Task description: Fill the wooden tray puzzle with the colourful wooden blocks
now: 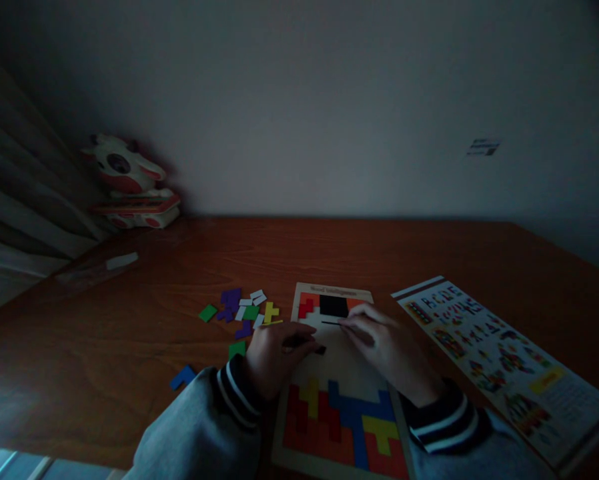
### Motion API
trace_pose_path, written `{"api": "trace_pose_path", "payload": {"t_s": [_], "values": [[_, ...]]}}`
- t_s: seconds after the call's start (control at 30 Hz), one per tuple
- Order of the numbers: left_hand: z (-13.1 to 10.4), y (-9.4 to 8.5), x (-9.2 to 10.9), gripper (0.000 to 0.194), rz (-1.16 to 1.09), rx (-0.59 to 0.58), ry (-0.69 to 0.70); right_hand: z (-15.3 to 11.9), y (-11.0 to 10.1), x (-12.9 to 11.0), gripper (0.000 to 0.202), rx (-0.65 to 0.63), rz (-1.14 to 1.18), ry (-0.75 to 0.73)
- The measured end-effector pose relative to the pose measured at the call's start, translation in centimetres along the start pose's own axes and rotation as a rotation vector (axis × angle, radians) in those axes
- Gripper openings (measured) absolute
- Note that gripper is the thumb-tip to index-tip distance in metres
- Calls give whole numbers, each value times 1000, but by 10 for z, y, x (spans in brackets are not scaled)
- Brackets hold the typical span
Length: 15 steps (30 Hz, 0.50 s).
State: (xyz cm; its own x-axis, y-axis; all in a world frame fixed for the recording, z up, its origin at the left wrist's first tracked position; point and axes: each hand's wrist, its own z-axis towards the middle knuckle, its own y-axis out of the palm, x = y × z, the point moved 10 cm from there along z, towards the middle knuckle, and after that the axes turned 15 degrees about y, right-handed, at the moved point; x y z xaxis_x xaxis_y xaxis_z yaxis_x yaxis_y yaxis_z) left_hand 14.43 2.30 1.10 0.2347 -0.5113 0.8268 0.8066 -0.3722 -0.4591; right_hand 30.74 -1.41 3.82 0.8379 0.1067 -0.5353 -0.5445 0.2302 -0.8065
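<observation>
A wooden puzzle board (289, 456) lies on the table in front of me, its lower part filled with red, blue and yellow block pieces (362, 417). Red, black (333, 306) and orange pieces sit at its top. My right hand (387, 343) pinches the end of a thin black piece (330, 323) over the pale upper middle of the board. Over the board's left side, my left hand (282, 353) is closed, with a small dark puzzle piece (321, 349) at its fingertips. How firmly the left fingers grip it is partly hidden.
Loose purple (231, 297), white, green (208, 313) and yellow pieces are scattered left of the board, with a blue piece (182, 377) nearer me. A printed picture sheet (499, 353) lies at right. A cow-shaped toy (137, 180) stands at the back left, by the curtain.
</observation>
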Motion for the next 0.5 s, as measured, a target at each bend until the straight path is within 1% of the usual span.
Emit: {"api": "trace_pose_path", "payload": {"t_s": [0.07,0.13,0.2,0.3,0.5], "values": [[0,0,0,19,4,-5,-4,-3,4,-1,17,12,-164,-47],[-1,0,0,18,10,-5,-7,-6,8,-5,18,7,-259,-93],[-1,0,1,18,15,-6,-6,-7,11,-9,17,-5,-289,-110],[0,0,4,18,19,-10,3,-7,12,-12,17,-25,-292,-89],[1,1,3,17,43,-20,16,-5,15,-11,20,-16,-333,-77]]}}
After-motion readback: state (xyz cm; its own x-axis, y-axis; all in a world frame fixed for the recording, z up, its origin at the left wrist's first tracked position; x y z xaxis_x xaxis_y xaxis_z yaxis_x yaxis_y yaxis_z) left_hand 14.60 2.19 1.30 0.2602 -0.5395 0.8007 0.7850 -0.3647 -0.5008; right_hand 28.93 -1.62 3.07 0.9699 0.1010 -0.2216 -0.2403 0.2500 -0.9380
